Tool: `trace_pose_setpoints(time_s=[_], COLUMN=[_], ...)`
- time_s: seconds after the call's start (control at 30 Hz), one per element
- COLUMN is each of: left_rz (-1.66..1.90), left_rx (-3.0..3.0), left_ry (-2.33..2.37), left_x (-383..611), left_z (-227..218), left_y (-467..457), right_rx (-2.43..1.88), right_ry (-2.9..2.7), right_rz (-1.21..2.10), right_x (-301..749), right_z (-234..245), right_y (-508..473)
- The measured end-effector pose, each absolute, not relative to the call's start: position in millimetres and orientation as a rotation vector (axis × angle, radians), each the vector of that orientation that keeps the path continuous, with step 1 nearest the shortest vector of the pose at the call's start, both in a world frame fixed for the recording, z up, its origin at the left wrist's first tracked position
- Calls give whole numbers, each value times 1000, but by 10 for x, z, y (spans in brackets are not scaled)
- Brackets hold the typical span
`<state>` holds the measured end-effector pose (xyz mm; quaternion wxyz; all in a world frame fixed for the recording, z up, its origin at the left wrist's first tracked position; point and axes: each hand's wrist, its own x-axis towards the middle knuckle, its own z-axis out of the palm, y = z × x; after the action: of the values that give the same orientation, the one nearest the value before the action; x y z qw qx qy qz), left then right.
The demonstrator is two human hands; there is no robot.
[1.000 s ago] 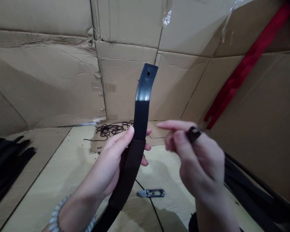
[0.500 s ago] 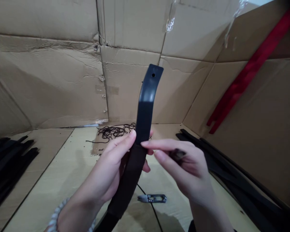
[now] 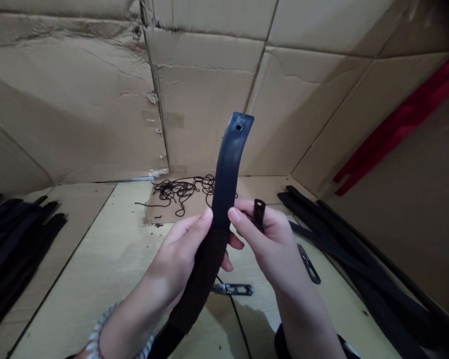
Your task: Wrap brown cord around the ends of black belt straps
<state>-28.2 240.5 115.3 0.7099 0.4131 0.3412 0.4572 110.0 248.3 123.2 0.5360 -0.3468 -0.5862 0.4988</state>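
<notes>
My left hand (image 3: 179,254) grips a dark belt strap (image 3: 226,169) that curves upward, its squared tip with a small hole near the top. The lower part of the strap is wider and brownish and runs down past my wrist, which wears a pale bead bracelet (image 3: 93,341). My right hand (image 3: 271,242) pinches the strap's right edge with the thumb beside my left thumb. It also holds a small dark loop (image 3: 259,212) between its fingers.
Cardboard sheets form the walls and floor. Several dark straps lie in a pile at the left (image 3: 15,239) and in another at the right (image 3: 359,254). A tangle of black thread (image 3: 179,190) lies at the back. Metal clippers (image 3: 234,289) lie below my hands. A red strip (image 3: 396,124) leans at the right.
My right hand has come down and leftward from mid-air to touch the strap beside my left thumb. The small loop now stands upright in its fingers. The view tilted down a little.
</notes>
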Motion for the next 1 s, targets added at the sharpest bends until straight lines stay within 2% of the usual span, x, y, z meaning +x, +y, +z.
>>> trace_pose_setpoints(time_s=[0.4,0.6,0.73,1.0], left_rz=[992,1038,1079,1045], left_rx=[1046,965,1016,966], left_ry=[895,691,746,544], left_x=[-185,-199,-179,-149], left_z=[1119,1138,1177,1161], left_y=[2414,2206,1975,1511], right_rx=[-963,-940,-983,-895], right_ry=[-1159,-1154,-1260,-1195], right_rz=[1262,1173,1045,1210], right_x=[1123,1081,1093,1112], right_z=[1181,1258,1264,1389], right_y=[2592,2306,2090,1549])
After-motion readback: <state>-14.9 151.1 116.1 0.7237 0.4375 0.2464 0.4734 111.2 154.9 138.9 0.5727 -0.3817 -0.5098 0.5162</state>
